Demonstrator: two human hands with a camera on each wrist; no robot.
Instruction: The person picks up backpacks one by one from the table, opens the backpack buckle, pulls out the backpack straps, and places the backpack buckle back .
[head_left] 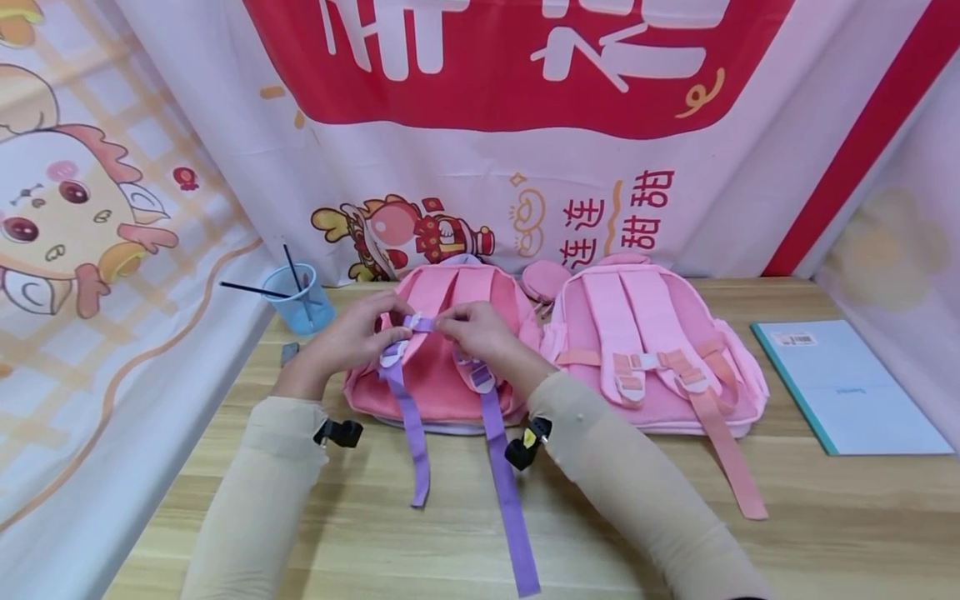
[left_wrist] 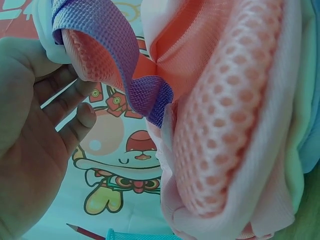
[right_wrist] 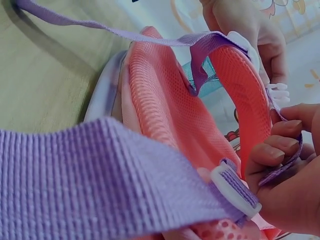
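Note:
A pink backpack [head_left: 442, 392] with purple webbing straps stands at centre left, its coral mesh back and shoulder straps facing me. My left hand [head_left: 352, 337] grips its left shoulder strap beside a small white buckle [right_wrist: 279, 94]; the left wrist view shows the fingers [left_wrist: 75, 125] along the strap's edge. Between thumb and fingertips, my right hand [head_left: 487, 337] pinches the short purple chest strap [head_left: 426, 323] that runs from this buckle. Two purple strap tails [head_left: 504, 492] hang onto the table. A white slider [right_wrist: 235, 192] sits on the other strap. The fingers partly hide the buckle.
A second pink backpack [head_left: 592, 325] with peach straps stands close on the right. Beyond it lies a light blue book [head_left: 855, 392]. A blue cup [head_left: 307, 312] holding thin dark pencils stands behind my left hand, near a small grey block [head_left: 289, 354]. Printed cloth hangs behind.

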